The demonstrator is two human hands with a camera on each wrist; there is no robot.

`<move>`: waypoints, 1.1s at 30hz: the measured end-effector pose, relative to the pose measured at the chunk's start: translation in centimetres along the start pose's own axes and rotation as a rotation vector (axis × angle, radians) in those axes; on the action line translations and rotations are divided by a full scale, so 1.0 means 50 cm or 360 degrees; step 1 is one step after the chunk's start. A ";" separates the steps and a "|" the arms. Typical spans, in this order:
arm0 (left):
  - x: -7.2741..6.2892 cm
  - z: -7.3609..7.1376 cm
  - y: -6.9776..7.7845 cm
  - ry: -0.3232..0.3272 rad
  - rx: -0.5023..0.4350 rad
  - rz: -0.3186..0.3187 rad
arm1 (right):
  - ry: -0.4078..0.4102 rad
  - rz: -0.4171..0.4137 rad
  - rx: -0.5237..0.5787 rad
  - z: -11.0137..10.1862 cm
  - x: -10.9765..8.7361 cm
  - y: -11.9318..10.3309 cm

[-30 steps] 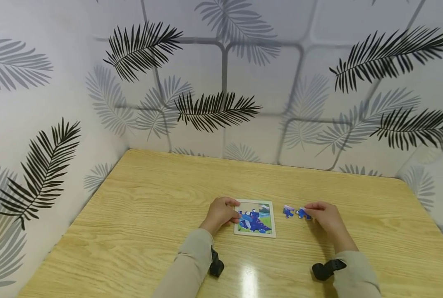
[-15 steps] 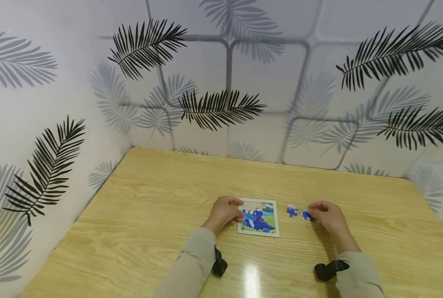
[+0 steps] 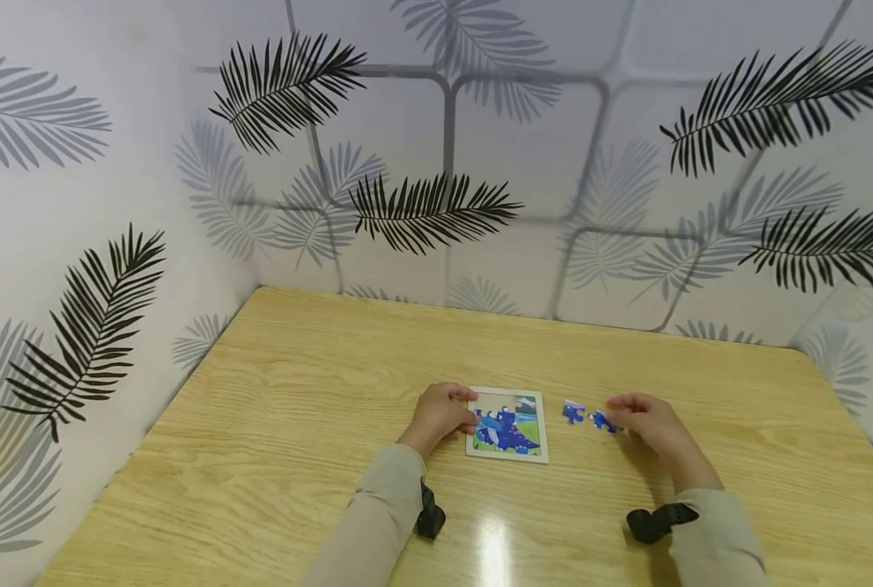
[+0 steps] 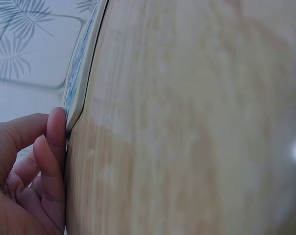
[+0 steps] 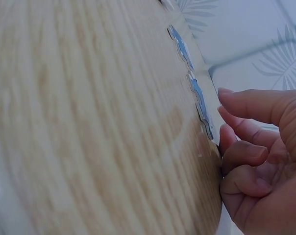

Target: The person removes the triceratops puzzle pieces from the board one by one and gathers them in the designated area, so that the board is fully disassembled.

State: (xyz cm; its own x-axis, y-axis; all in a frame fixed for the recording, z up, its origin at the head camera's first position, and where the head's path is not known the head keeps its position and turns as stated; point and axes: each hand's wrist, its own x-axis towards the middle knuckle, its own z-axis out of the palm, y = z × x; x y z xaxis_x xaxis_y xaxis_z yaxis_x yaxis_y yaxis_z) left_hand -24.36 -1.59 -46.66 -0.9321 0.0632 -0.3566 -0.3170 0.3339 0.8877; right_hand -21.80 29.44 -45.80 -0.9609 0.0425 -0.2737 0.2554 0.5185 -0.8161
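A square jigsaw puzzle board [image 3: 508, 458] with a pale frame lies on the table, its picture a blue dinosaur. My left hand [image 3: 439, 414] holds the board's left edge, thumb over the picture side and a finger by the upper left corner. In the left wrist view, fingertips [image 4: 56, 125] meet the frame's corner. To the right of the board lie two blue puzzle pieces, a left piece [image 3: 573, 412] and a right piece [image 3: 602, 421]. My right hand [image 3: 649, 420] is at the right piece. The right wrist view shows thumb and forefinger just off that piece [image 5: 201, 105], with nothing between them.
The wooden table [image 3: 319, 391] runs back to a wall [image 3: 509, 163] patterned with leaves. A black wrist camera [image 3: 430, 512] sits at the left cuff, another black camera [image 3: 656, 522] at the right.
The right piece has turned slightly and sits a little apart from the left piece. My right hand has shifted slightly right and its fingertips show off the piece. The left hand stays at the board.
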 end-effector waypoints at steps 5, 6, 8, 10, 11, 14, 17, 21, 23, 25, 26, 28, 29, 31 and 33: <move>0.002 -0.003 -0.001 0.0000 -0.0010 -0.0001 | 0.0012 0.0035 0.0039 0.003 0.002 -0.003; 0.001 -0.003 -0.002 0.0001 -0.0013 -0.0003 | 0.0016 0.0035 0.0039 0.004 0.002 -0.003; 0.001 -0.003 -0.003 0.0001 -0.0014 0.0002 | 0.0021 0.0034 0.0049 0.005 0.004 -0.002; 0.001 -0.003 -0.004 -0.0002 -0.0023 0.0001 | 0.0045 0.0040 0.0054 0.006 0.006 -0.002; 0.001 -0.003 -0.004 -0.0003 -0.0027 0.0007 | 0.0062 0.0046 0.0058 0.007 0.006 -0.002; 0.001 -0.002 -0.005 -0.0004 -0.0035 0.0018 | 0.0110 0.0052 0.0087 0.011 0.006 -0.004; 0.003 -0.001 -0.005 -0.0006 -0.0038 0.0016 | 0.0166 0.0037 0.0117 0.019 0.005 -0.012; 0.003 -0.001 -0.003 -0.0005 -0.0038 0.0027 | 0.0191 -0.0045 0.0060 0.035 0.003 -0.030; 0.003 -0.002 -0.002 -0.0003 -0.0043 0.0032 | 0.0177 -0.0092 0.0010 0.047 0.004 -0.043; 0.002 -0.003 -0.002 -0.0003 -0.0040 0.0043 | 0.0155 -0.0113 -0.0011 0.061 0.006 -0.057; 0.002 -0.004 -0.002 -0.0005 -0.0044 0.0041 | 0.0146 -0.0121 -0.0006 0.069 0.008 -0.063; 0.001 -0.004 -0.003 -0.0007 -0.0042 0.0049 | 0.0139 -0.0122 0.0002 0.085 0.011 -0.076; 0.002 -0.004 -0.004 -0.0008 -0.0041 0.0056 | 0.0139 -0.0120 0.0010 0.094 0.012 -0.081; 0.002 -0.004 -0.005 -0.0011 -0.0044 0.0064 | 0.0138 -0.0141 0.0021 0.110 0.014 -0.092; 0.003 -0.003 -0.007 -0.0008 -0.0043 0.0065 | 0.0129 -0.0138 0.0015 0.124 0.014 -0.102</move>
State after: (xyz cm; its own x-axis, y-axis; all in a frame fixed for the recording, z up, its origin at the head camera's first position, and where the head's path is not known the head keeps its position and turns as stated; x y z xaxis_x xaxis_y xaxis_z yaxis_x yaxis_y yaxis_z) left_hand -24.43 -1.84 -46.97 -0.9436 0.0810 -0.3211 -0.2832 0.3055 0.9091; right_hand -23.11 21.51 -45.00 -0.9848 0.0670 -0.1600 0.1715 0.5150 -0.8399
